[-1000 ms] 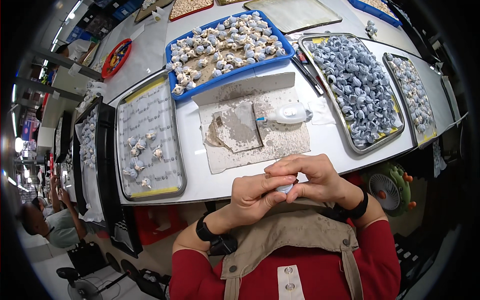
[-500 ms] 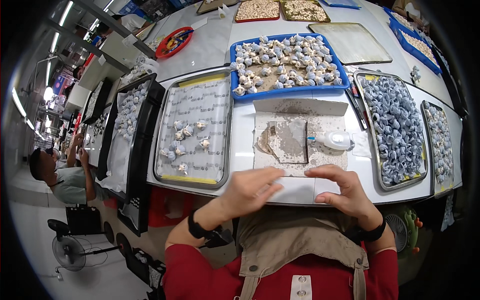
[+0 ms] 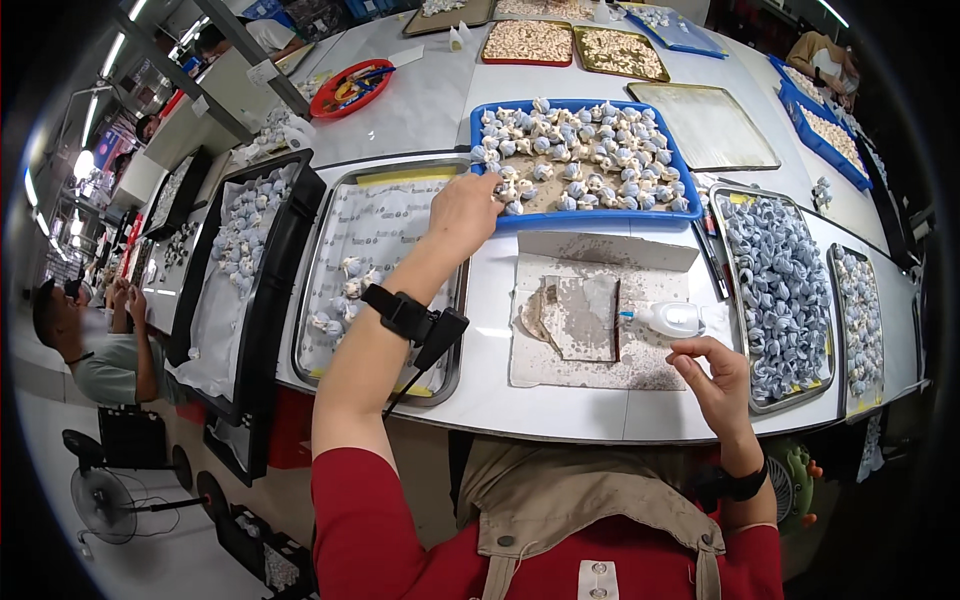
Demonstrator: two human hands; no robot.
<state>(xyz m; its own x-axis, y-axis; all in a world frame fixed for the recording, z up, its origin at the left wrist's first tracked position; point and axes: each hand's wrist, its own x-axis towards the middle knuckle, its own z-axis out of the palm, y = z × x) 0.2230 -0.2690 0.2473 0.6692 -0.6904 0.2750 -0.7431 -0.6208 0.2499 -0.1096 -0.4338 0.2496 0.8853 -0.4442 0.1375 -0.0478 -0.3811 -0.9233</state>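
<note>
My left hand (image 3: pixel 463 213) reaches over to the left edge of a blue tray (image 3: pixel 600 217). Its fingers are closed beside small blue-and-cream figurines (image 3: pixel 622 160); the fingertips are partly hidden, so what they hold cannot be made out. Close to me, my right hand (image 3: pixel 716 385) hovers at the right of a stained cardboard sheet (image 3: pixel 560 373), thumb and fingertips slightly apart, with nothing visible between them. Just beyond it, a white squeeze bottle with a blue tip (image 3: pixel 672 319) lies on its side. Under my left forearm, a paper-lined metal tray (image 3: pixel 445 385) holds several figurines.
At right stands a metal tray of blue-grey pieces (image 3: pixel 780 300), with another filled tray (image 3: pixel 862 320) beyond it. A black crate (image 3: pixel 258 330) is on the left, near a seated person (image 3: pixel 110 350). A red bowl (image 3: pixel 372 108) and trays of cream pieces (image 3: pixel 527 45) are farther back.
My left hand has gone from near the table's front edge forward and left to the blue tray. The right hand has drawn its thumb and fingers closer together. The view has shifted slightly.
</note>
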